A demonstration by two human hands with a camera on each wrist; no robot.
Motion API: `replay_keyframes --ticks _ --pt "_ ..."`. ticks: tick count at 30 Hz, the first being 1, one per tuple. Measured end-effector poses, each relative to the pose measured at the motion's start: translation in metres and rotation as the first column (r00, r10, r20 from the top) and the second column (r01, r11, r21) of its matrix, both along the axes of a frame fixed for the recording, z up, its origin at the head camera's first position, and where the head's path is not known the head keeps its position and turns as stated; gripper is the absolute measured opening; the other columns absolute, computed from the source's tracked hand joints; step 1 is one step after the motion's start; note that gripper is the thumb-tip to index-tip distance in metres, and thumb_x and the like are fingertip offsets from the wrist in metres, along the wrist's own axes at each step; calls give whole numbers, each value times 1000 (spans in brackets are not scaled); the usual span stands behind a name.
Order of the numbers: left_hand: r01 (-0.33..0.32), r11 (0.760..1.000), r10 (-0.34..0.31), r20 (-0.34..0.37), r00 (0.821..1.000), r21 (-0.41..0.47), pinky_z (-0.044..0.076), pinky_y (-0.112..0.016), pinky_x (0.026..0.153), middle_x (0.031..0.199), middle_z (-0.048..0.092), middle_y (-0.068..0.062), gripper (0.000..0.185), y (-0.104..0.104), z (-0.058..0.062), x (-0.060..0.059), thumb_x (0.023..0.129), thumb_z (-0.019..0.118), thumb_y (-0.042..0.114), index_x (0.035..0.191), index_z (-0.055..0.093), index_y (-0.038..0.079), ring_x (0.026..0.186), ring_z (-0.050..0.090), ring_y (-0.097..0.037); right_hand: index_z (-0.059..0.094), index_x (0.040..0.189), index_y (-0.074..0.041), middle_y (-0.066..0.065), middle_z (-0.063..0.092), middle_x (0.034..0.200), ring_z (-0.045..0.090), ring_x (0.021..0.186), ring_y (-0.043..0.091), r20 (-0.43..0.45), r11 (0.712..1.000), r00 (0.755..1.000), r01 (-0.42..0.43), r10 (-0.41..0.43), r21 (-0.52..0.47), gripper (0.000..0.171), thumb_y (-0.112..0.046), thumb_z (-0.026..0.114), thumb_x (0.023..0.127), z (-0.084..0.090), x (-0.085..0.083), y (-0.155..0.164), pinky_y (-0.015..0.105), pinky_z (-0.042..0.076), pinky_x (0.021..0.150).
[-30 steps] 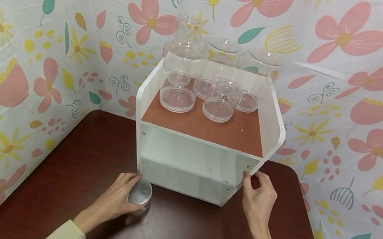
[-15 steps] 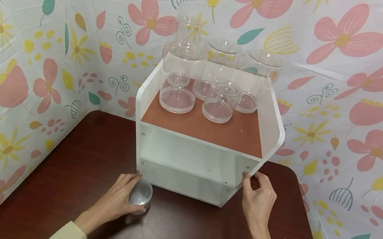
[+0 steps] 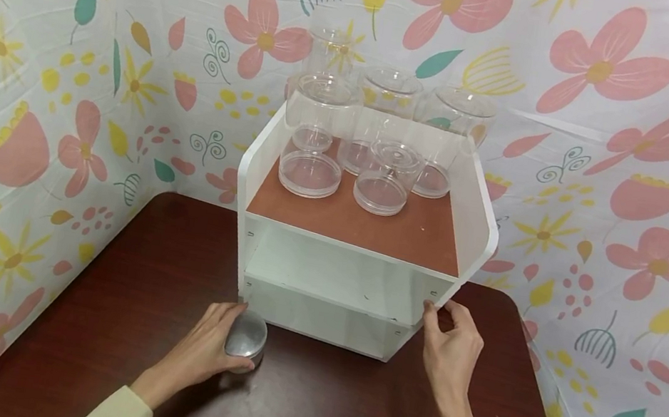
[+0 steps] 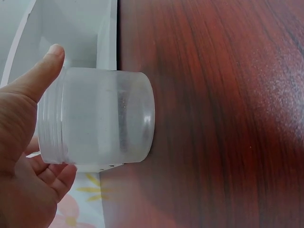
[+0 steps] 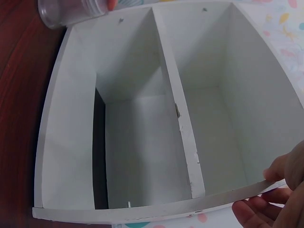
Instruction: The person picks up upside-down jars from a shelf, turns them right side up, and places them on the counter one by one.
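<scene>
On the dark red wooden table [image 3: 119,306] stands a white shelf unit [image 3: 358,270] with two open compartments and a brown top board. Five clear plastic jars [image 3: 383,144], round and smooth, stand on that board. No writing can be read anywhere. The left hand [image 3: 203,351] curls around a small frosted plastic jar [image 3: 245,339] with a threaded neck, standing on the table just before the shelf's left corner. The right hand [image 3: 450,348] pinches the shelf's right front edge with thumb and fingers.

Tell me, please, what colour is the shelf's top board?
Reddish brown top board, clearest in the head view.
</scene>
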State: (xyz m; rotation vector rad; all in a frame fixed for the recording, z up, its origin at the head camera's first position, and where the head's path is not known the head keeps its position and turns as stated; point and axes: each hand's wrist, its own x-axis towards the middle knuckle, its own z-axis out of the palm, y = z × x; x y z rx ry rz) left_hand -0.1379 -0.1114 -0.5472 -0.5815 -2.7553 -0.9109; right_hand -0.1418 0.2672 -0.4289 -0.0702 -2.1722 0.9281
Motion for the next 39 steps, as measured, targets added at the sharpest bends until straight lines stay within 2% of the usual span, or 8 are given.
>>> replay_keyframes --ticks 13,20,22,26,32,39 --pt "-9 1000 9 -27 1000 16 48 -53 100 135 56 -18 103 0 -2 -2 64 100 35 146 51 -5 124 51 -35 75 100 6 16 74 93 64 76 21 -1 1000 1000 2 -2 -2 12 -4 75 92 1 0 0 10 39 65" --pt "-9 1000 9 19 1000 19 42 -61 104 141 53 -20 108 -3 -1 -1 67 97 42 150 46 -5 133 47 -38 75 100 6 15 73 92 63 74 21 -1 1000 1000 -3 3 -2 12 -3 75 92 0 0 0 9 40 64" --pt "-22 999 21 20 1000 31 41 -62 105 143 52 -20 106 -4 2 -1 70 95 44 151 45 -4 135 46 -38 75 100 6 15 73 92 63 73 20 -1 1000 1000 -3 3 -3 12 -3 75 92 0 0 0 8 40 63" --pt "-64 996 65 -11 998 69 40 -61 107 143 53 -21 91 -7 17 1 81 89 39 149 47 -4 135 47 -39 75 99 5 14 73 92 63 73 19 -3 1000 1000 2 -2 -2 12 -4 75 92 0 0 1 8 40 64" --pt "-143 980 148 -28 989 135 40 -58 106 140 56 -22 70 -8 53 5 88 84 21 145 53 -4 131 52 -39 75 99 4 14 74 93 63 73 20 -2 1000 1000 4 -4 1 11 -5 75 92 0 0 2 8 40 64" --pt "-136 965 139 3 990 224 40 -60 106 142 55 -20 64 -15 93 6 91 80 16 146 52 -2 130 52 -38 75 98 5 15 74 92 63 72 21 -10 1000 1000 0 0 5 11 -4 75 91 -1 -1 1 8 40 63"
